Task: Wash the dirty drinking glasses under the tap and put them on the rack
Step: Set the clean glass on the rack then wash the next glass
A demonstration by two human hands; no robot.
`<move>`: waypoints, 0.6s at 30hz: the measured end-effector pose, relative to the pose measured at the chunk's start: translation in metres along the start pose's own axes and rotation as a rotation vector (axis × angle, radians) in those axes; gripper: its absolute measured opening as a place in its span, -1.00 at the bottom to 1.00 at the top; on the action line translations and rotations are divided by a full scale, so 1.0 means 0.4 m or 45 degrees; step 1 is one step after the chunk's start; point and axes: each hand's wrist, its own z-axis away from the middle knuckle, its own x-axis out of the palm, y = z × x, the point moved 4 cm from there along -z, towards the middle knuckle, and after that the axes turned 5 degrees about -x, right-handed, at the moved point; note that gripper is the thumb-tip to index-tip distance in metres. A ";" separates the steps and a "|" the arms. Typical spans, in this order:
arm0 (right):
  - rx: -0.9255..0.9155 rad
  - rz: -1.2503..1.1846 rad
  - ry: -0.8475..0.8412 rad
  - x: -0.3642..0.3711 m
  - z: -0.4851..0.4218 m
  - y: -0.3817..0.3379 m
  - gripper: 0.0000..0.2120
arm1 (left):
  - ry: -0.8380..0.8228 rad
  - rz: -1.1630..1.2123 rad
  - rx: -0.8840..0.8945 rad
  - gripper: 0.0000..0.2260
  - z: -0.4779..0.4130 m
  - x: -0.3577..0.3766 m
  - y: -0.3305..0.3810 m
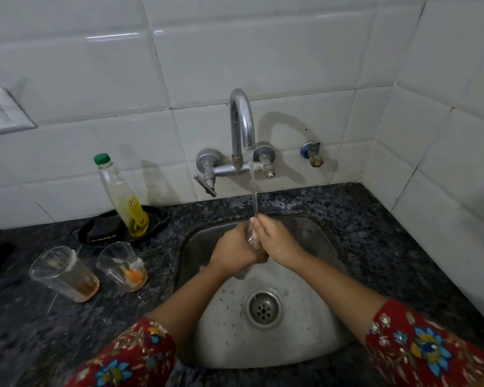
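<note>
Over the steel sink (pixel 313 238), my left hand (pixel 234 251) and my right hand (pixel 277 243) both grip a clear drinking glass (pixel 251 236), mostly hidden between them. Water runs from the chrome tap (pixel 242 121) onto the glass. Two dirty glasses stand on the dark counter at the left: one with brown dregs (pixel 65 273) and one with orange residue (pixel 123 265). No rack is in view.
A bottle of yellow liquid with a green cap (pixel 123 199) leans in a black dish (pixel 157 219) behind the glasses. The sink drain (pixel 264 308) lies below my hands. A wall socket (pixel 3 113) is at far left, a small valve (pixel 312 155) right of the tap.
</note>
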 end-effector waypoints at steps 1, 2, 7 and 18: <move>0.022 -0.056 0.009 -0.001 0.001 0.000 -0.70 | -0.076 0.063 0.022 -0.59 -0.004 0.000 -0.003; 0.028 -0.103 0.018 -0.003 0.003 0.001 -0.70 | -0.257 0.247 0.039 -0.64 -0.010 -0.004 -0.006; 0.032 -0.072 0.028 0.003 0.006 -0.007 -0.70 | -0.508 0.483 -0.034 -0.60 0.000 -0.014 -0.010; 0.603 0.133 -0.511 0.048 0.017 0.045 -0.70 | -0.590 0.833 -0.742 -0.57 0.061 0.078 -0.138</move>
